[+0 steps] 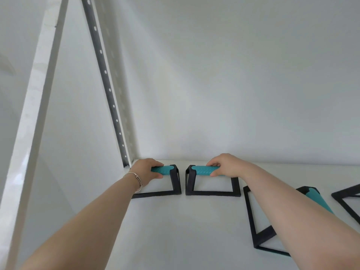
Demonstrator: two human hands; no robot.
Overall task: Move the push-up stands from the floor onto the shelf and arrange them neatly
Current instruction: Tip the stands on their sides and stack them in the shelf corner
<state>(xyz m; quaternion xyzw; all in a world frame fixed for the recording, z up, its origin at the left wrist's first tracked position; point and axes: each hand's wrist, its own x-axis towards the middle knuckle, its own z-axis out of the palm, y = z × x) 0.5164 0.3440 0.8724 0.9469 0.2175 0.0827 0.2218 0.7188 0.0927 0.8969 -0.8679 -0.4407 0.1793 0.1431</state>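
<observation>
Two push-up stands with black frames and teal grips stand side by side at the back of the white shelf. My left hand is wrapped round the teal grip of the left stand. My right hand holds the teal grip of the right stand. Both stands rest upright on the shelf, a small gap between them. A third stand lies nearer me at the right, partly hidden under my right forearm. The black frame of another stand shows at the right edge.
A perforated dark metal upright rises at the shelf's back left corner. A white post slants up on the left. The white back wall stands just behind the two held stands.
</observation>
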